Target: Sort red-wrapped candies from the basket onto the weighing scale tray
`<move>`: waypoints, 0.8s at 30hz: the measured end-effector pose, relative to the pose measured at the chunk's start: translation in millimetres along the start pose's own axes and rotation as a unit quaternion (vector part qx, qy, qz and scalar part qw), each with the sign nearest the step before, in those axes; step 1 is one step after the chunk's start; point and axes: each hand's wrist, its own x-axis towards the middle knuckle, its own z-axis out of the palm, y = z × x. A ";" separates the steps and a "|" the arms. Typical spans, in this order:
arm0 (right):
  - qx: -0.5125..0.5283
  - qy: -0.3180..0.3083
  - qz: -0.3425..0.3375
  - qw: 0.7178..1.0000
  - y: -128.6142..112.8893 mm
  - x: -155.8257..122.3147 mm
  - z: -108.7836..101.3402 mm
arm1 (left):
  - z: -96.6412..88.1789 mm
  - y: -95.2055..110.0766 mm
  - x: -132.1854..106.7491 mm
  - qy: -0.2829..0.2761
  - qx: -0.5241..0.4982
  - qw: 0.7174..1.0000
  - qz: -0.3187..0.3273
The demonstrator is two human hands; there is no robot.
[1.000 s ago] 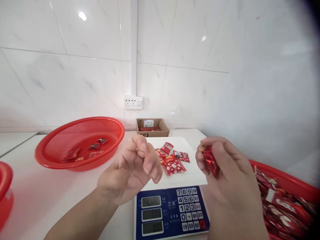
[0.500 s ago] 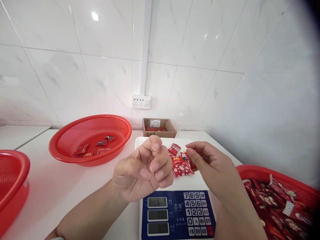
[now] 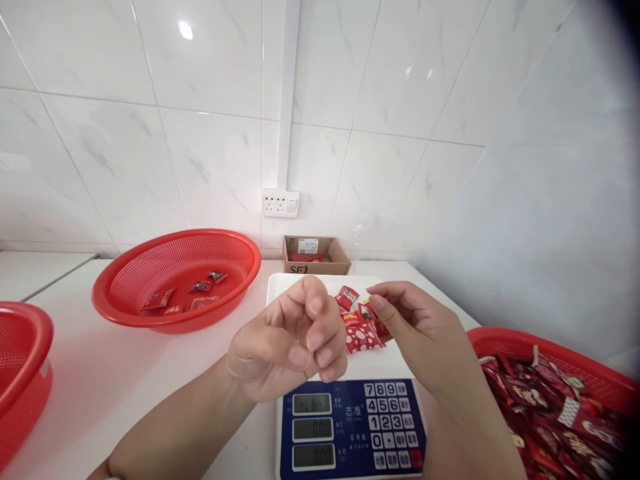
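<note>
— What's sitting at your far left?

— A red plastic basket [image 3: 20,353] is getting cut off by the frame, and beside it a round mesh basket [image 3: 150,267] is holding a few shiny wrapped candies [image 3: 201,287] on the smooth white counter [image 3: 100,407].

— And your left hand [image 3: 285,340]?

— You're bunching its fingers toward the thumb, just above a white tray [image 3: 295,288]. I can't tell whether anything small is between them.

— Your right hand [image 3: 425,327]?

— You're curving it with thumb and forefinger close together, right at the candy pile [image 3: 361,333] on the tray. I can't tell if it's pinching a candy.

— What's around them?

— The tray is resting on a digital scale [image 3: 350,427] with a blue face, and your left hand is hanging in front of the pile's near edge. Behind, a cardboard box [image 3: 316,264] is sitting against the glossy tile wall [image 3: 210,160]. On your right, a red basket [image 3: 525,343] is holding a heap of candies [image 3: 547,407].
</note>
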 end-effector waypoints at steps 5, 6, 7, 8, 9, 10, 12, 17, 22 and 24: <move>0.034 0.001 -0.002 0.999 1.1 -0.7 0.4 | -1.4 0.6 -0.4 -0.007 0.007 1.000 -0.004; 0.055 -0.001 0.000 0.998 1.4 -1.3 0.8 | -1.9 0.6 -0.5 -0.010 0.010 1.000 -0.006; 0.084 -0.002 0.005 0.996 1.5 -2.0 1.3 | -2.4 0.5 -0.6 -0.013 0.012 1.000 -0.009; 0.123 -0.003 0.010 0.992 1.3 -2.8 1.9 | -2.9 0.5 -0.6 -0.015 0.014 1.000 -0.011; 0.171 -0.008 0.015 0.985 0.4 -3.6 2.6 | -3.2 0.4 -0.6 -0.016 0.016 1.000 -0.014; 0.230 -0.019 0.015 0.973 -1.4 -4.6 3.4 | -3.3 0.4 -0.5 -0.017 0.018 1.000 -0.017; 0.370 -0.057 0.002 0.927 -8.5 -7.4 5.6 | -2.6 0.7 -0.6 -0.014 0.021 0.999 -0.021; 0.639 -0.122 -0.021 0.759 -33.2 -18.4 14.7 | 0.7 2.6 -1.7 0.005 0.048 0.998 -0.036; 0.715 -0.137 -0.016 0.685 -38.5 -26.1 22.0 | -2.0 3.3 -2.0 -0.003 0.075 0.996 -0.042; 0.727 -0.126 -0.005 0.675 -38.2 -27.2 23.0 | -2.5 3.4 -1.7 -0.009 0.083 0.995 -0.048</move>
